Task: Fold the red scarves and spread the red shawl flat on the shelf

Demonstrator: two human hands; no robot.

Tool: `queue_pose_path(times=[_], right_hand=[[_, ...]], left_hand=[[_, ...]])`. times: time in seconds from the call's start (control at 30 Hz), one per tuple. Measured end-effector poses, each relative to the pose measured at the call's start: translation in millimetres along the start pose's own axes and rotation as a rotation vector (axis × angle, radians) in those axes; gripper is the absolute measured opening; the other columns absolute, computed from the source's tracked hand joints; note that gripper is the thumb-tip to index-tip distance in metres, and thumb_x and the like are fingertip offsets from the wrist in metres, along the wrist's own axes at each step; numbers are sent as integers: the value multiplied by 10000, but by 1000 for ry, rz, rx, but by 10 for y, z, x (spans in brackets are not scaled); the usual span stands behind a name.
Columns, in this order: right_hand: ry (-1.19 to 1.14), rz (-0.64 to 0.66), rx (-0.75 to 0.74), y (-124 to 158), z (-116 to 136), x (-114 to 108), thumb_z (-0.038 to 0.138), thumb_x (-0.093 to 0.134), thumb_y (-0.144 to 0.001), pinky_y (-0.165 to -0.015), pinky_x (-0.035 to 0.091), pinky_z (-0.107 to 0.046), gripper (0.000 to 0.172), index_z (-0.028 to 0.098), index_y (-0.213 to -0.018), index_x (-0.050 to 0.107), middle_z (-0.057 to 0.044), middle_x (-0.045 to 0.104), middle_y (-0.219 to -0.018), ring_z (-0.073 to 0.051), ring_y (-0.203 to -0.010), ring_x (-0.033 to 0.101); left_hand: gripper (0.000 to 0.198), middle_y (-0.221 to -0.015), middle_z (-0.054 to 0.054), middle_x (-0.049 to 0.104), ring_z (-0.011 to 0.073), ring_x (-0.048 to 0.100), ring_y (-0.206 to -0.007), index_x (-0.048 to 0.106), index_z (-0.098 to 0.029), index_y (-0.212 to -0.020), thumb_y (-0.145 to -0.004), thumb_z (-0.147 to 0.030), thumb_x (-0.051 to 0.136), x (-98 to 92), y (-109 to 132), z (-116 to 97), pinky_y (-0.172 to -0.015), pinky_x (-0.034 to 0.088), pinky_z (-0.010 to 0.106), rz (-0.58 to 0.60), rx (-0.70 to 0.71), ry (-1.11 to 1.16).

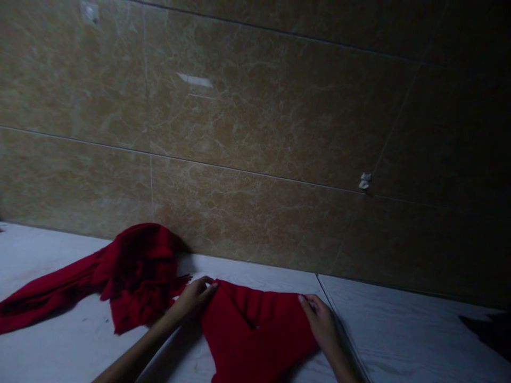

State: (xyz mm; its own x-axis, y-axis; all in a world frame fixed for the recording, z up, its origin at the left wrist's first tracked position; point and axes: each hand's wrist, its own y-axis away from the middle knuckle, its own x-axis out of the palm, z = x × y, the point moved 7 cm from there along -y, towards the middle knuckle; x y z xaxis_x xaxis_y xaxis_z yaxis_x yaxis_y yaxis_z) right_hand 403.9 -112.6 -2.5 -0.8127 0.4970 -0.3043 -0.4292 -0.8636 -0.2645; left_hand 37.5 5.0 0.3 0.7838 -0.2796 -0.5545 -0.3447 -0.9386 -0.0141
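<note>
Between my hands a red cloth garment [255, 346] is spread, its upper edge stretched over the white table and a V-shaped overlap at its middle. My left hand [196, 296] pinches its upper left corner between thumb and fingers. At the upper right corner my right hand [319, 314] grips the edge with the thumb on top. The lower part of the garment runs out of the bottom of the view. Left of my left hand lies a crumpled heap of red cloth [139, 271] with a long strip reaching to the left edge.
A brown marbled tile wall [247, 133] rises behind the white wood-grain table [403, 330]. A dark seam crosses the tabletop right of my right hand. Something dark [491, 332] lies at the far right. A small pale fitting [364, 181] sits on the wall.
</note>
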Motion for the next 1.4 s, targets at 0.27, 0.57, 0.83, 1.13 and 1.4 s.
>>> queue_pose_path(times=[0.27, 0.57, 0.83, 1.13, 1.4], right_hand=[[60, 83, 15, -98, -3, 108, 841, 600, -712, -631, 502, -327, 645, 199, -702, 664, -90, 726, -703, -263, -680, 674], [399, 75, 39, -61, 4, 78, 748, 368, -849, -726, 513, -341, 568, 253, -710, 611, -111, 749, -781, -272, -772, 707], [544, 90, 163, -59, -148, 115, 661, 415, -931, -693, 515, -321, 545, 238, -702, 672, -145, 766, -797, -289, -832, 747], [473, 70, 76, -27, -103, 27, 652, 343, -909, -791, 517, -341, 518, 252, -768, 640, -148, 770, -889, -289, -883, 736], [502, 97, 50, -46, -92, -170, 640, 377, -899, -736, 521, -358, 501, 244, -774, 658, -119, 761, -839, -275, -788, 713]], left_hand=[[793, -862, 124, 745, 281, 693, -785, 664, -122, -1038, -747, -809, 398, 1, 9, 22, -659, 492, 341, 7, -3, 26], [695, -997, 183, 749, 316, 715, -919, 682, -140, -985, -793, -729, 368, -78, 49, -79, -789, 516, 369, -29, -18, -162], [703, -764, 113, 691, 284, 672, -756, 574, -199, -714, -742, -867, 358, 88, -46, 73, -619, 436, 325, 42, -143, -138], [473, -957, 113, 738, 272, 704, -920, 585, -183, -1046, -887, -598, 421, 135, -23, -26, -755, 490, 320, -7, -12, -134], [459, -1102, 151, 742, 291, 712, -1036, 605, -164, -1209, -993, -489, 362, 214, 32, -147, -865, 536, 364, -45, 49, -286]])
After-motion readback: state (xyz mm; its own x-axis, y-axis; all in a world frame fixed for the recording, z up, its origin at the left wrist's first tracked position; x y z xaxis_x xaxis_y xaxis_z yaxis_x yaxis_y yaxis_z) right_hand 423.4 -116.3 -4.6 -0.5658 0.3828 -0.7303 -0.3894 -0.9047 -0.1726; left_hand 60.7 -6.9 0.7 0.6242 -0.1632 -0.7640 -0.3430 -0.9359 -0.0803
